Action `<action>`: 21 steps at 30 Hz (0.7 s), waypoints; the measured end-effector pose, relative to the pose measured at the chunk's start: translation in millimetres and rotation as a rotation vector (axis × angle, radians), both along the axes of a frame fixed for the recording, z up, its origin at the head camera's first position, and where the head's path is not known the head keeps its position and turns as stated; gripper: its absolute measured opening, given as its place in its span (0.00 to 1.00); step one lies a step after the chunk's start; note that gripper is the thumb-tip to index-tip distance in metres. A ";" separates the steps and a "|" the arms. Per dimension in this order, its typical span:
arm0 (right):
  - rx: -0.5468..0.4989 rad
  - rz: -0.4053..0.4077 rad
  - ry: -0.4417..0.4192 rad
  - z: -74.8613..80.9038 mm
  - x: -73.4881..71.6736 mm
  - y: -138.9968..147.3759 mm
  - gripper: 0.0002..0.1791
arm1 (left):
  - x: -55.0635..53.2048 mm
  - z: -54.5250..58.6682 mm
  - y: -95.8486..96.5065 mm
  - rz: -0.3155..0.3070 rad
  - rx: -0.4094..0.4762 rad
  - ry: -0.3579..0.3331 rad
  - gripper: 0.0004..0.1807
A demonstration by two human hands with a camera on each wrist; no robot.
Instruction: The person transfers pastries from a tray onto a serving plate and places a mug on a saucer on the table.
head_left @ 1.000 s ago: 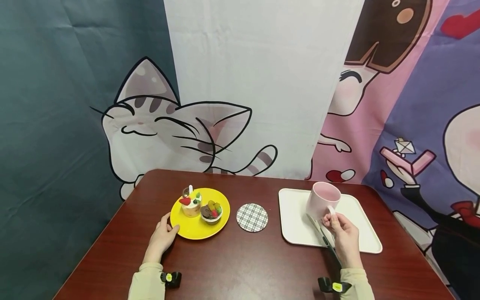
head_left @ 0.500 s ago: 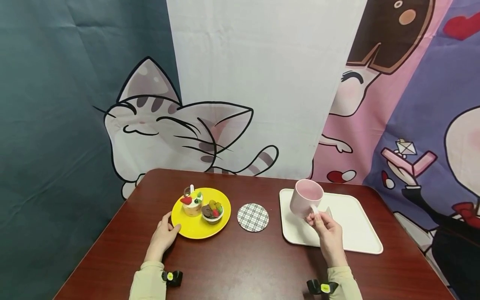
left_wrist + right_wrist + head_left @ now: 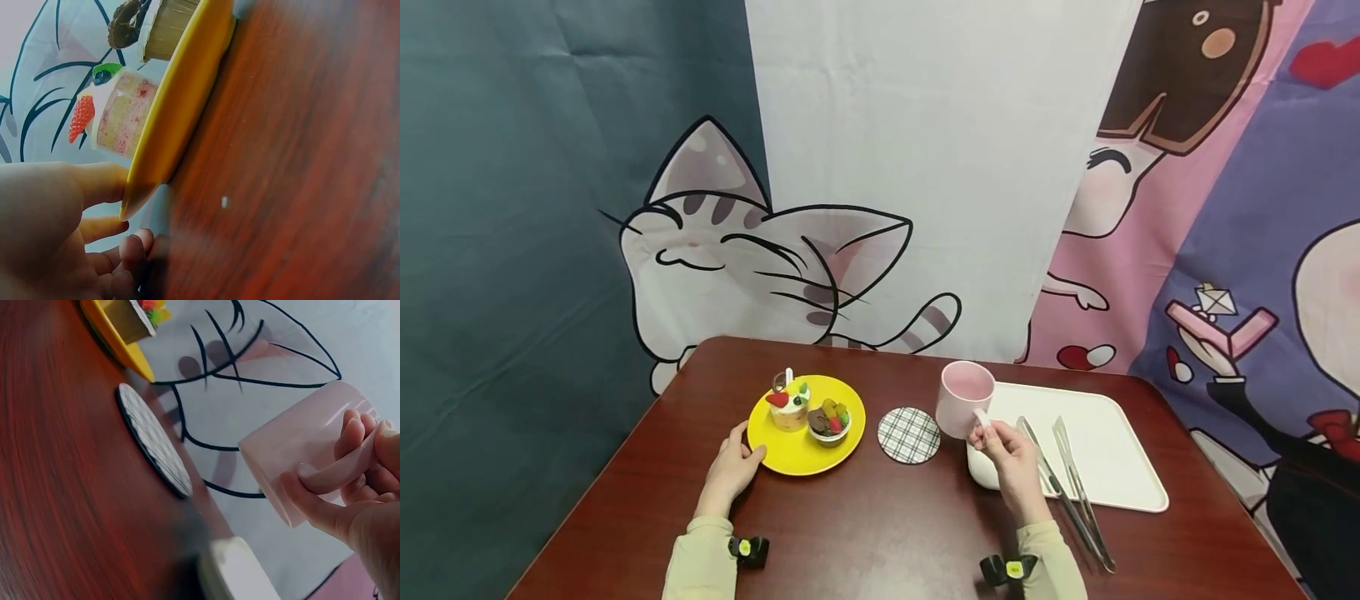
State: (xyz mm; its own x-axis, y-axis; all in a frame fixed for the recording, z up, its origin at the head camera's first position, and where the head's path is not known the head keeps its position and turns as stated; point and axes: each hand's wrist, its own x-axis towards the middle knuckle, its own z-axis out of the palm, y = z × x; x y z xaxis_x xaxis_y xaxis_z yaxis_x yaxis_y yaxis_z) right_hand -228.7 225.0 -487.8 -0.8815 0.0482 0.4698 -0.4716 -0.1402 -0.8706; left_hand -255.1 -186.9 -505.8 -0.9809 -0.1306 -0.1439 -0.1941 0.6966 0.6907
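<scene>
Raised above the table, a pink mug (image 3: 958, 410) hangs by its handle from my right hand (image 3: 1017, 471). In the right wrist view the fingers curl round the handle (image 3: 340, 469), and the mug's base is off the table. It stands between the round checked coaster (image 3: 908, 435) and the white tray (image 3: 1123, 450), overlapping the tray's left edge. My left hand (image 3: 730, 473) pinches the rim of a yellow plate (image 3: 782, 457), thumb (image 3: 103, 181) on the upper side. On that plate sit a strawberry-topped cake (image 3: 789, 410) and a chocolate fruit cup (image 3: 829, 425).
Metal tongs (image 3: 1101, 552) lie spread across the tray's front edge, their joined end on the brown table (image 3: 880, 533) beside my right forearm. Behind the table hangs a cartoon cloth backdrop (image 3: 940, 167).
My right hand has carried the mug leftward from over the tray toward the coaster, uncovering the tongs. My left hand stays at the plate's rim.
</scene>
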 end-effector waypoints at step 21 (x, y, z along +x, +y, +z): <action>0.084 0.018 -0.291 -11.4 -24.5 -50.5 0.18 | 0.0 -5.4 -1.1 0.019 0.008 0.016 0.34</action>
State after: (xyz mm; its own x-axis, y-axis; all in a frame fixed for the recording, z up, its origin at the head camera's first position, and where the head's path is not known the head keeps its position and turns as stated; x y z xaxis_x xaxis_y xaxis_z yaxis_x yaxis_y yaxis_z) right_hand -253.1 174.4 -499.1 -0.9800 0.0025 0.1990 -0.1988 -0.0679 -0.9777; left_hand -255.1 -188.0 -511.2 -0.9805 -0.1486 -0.1289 -0.1961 0.6874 0.6993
